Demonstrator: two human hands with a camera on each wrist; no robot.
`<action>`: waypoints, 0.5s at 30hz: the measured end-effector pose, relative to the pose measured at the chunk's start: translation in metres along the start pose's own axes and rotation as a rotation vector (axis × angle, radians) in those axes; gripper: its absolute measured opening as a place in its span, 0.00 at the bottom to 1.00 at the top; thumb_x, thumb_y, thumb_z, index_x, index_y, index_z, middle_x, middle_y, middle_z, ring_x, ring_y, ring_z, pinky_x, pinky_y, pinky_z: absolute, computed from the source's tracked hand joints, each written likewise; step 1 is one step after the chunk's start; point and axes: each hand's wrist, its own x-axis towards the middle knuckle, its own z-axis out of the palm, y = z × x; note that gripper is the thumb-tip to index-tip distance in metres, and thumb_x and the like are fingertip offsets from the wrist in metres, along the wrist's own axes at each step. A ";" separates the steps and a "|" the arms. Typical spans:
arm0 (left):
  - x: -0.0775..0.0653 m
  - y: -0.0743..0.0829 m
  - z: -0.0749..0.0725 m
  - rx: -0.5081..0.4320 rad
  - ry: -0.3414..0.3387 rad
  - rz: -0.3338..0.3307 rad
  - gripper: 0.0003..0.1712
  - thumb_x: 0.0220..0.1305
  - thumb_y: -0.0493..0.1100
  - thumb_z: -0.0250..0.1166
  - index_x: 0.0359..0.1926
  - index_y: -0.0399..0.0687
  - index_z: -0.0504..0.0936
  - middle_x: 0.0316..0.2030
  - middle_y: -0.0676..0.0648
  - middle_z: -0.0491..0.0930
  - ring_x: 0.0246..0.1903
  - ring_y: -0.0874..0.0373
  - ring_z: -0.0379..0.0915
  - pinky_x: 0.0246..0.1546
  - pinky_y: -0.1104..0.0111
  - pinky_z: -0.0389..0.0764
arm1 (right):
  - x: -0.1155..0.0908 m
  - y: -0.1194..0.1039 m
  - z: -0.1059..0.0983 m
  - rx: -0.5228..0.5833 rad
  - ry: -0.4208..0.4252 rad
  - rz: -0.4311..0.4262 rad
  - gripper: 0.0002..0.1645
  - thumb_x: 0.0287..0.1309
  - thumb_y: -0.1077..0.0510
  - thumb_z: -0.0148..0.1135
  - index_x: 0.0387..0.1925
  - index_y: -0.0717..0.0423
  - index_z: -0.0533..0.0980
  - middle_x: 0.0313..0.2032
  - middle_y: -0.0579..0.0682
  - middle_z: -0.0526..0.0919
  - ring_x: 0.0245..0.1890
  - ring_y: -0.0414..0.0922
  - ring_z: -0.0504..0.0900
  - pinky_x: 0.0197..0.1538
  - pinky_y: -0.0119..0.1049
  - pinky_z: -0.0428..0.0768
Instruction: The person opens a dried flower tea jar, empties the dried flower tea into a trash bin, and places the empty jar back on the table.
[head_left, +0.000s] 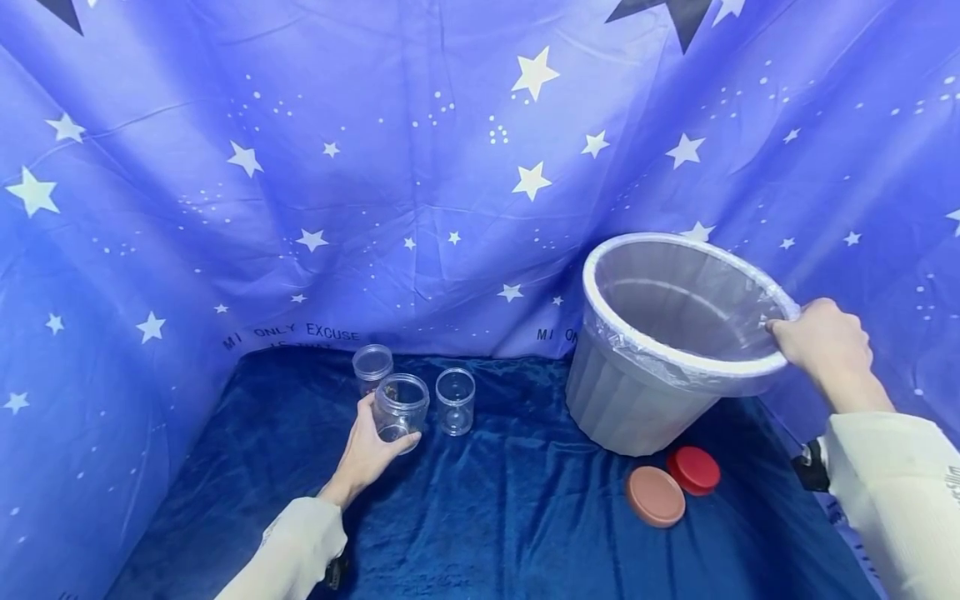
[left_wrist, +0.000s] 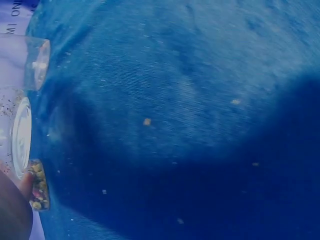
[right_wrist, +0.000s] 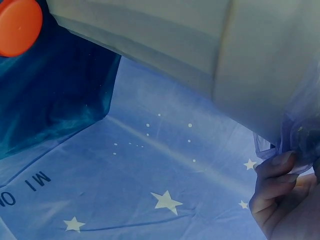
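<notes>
My left hand grips a clear lidless jar, its thumb across the near side; small dark specks cling inside it in the left wrist view. Just behind stands a second clear jar, partly hidden; at its base in the left wrist view show yellowish and reddish pieces. To the right is a third clear jar, see-through with nothing visible inside. My right hand holds the right rim of a grey trash bin, fingers curled over its clear plastic liner.
Near the bin's foot lie a red lid and a brownish-pink lid. Dark blue velvety cloth covers the surface, with tiny crumbs on it. A blue star-patterned curtain closes off the back and sides.
</notes>
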 end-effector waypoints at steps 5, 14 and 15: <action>-0.004 -0.005 0.003 0.041 -0.029 -0.014 0.57 0.45 0.49 0.79 0.68 0.37 0.55 0.62 0.33 0.71 0.62 0.41 0.69 0.64 0.50 0.68 | 0.001 0.001 0.000 0.001 0.006 -0.003 0.34 0.65 0.40 0.49 0.44 0.72 0.68 0.47 0.82 0.69 0.45 0.80 0.70 0.36 0.60 0.71; -0.006 -0.009 0.002 0.068 -0.038 -0.033 0.57 0.45 0.51 0.79 0.68 0.36 0.54 0.61 0.32 0.71 0.62 0.40 0.69 0.64 0.50 0.68 | 0.002 0.001 0.000 0.000 0.007 0.000 0.35 0.65 0.40 0.49 0.46 0.73 0.68 0.48 0.83 0.68 0.46 0.80 0.69 0.37 0.61 0.71; -0.006 -0.009 0.002 0.067 -0.038 -0.034 0.57 0.45 0.51 0.79 0.68 0.36 0.54 0.61 0.32 0.71 0.62 0.40 0.69 0.64 0.50 0.67 | 0.002 0.001 0.000 0.001 0.007 -0.001 0.35 0.65 0.40 0.49 0.46 0.73 0.68 0.48 0.83 0.68 0.46 0.80 0.69 0.37 0.61 0.71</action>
